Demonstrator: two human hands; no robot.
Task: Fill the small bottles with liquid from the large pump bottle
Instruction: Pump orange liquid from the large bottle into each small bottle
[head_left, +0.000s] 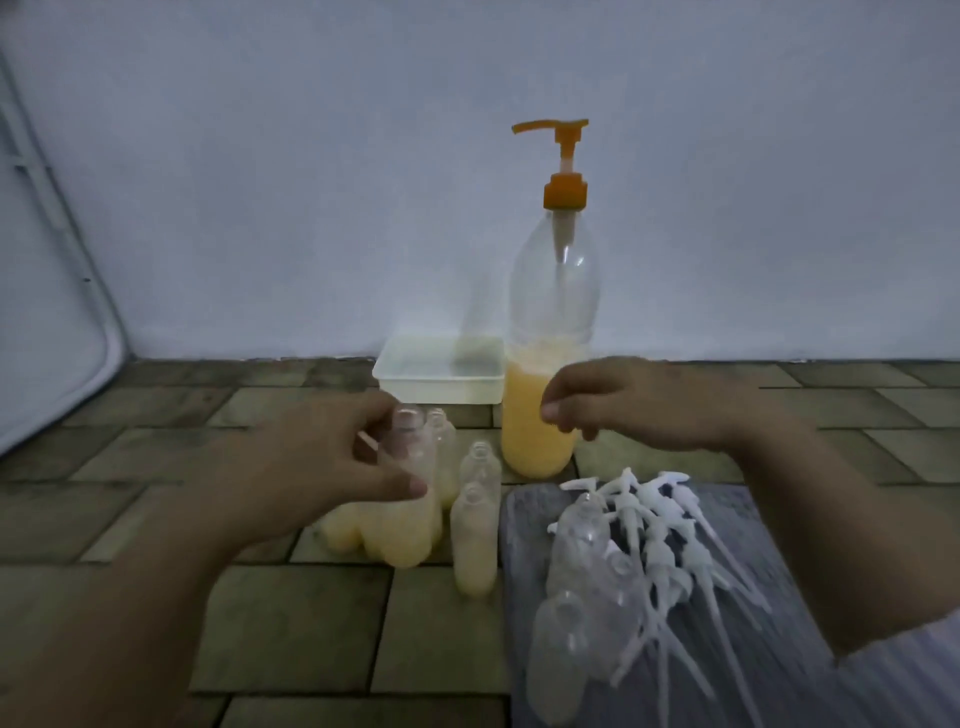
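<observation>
One small bottle (413, 488) in left hand (332, 467)

Floor left of the filled small bottles (410, 514) is open. Right side is blocked by the mat (779, 519) w/ pump tops (670, 525); the large pump bottle (545, 364) and tub (441, 371) stand behind.

filled bottles (358, 530): partly behind left hand (332, 467) | empty bottles (576, 587): blurred, count unclear

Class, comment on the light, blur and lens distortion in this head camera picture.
Head view: dim, bluish light; both the left hand and right hand are motion-blurred; the pump bottle stays fairly sharp; wide-angle bending curves the frame at left.
</observation>
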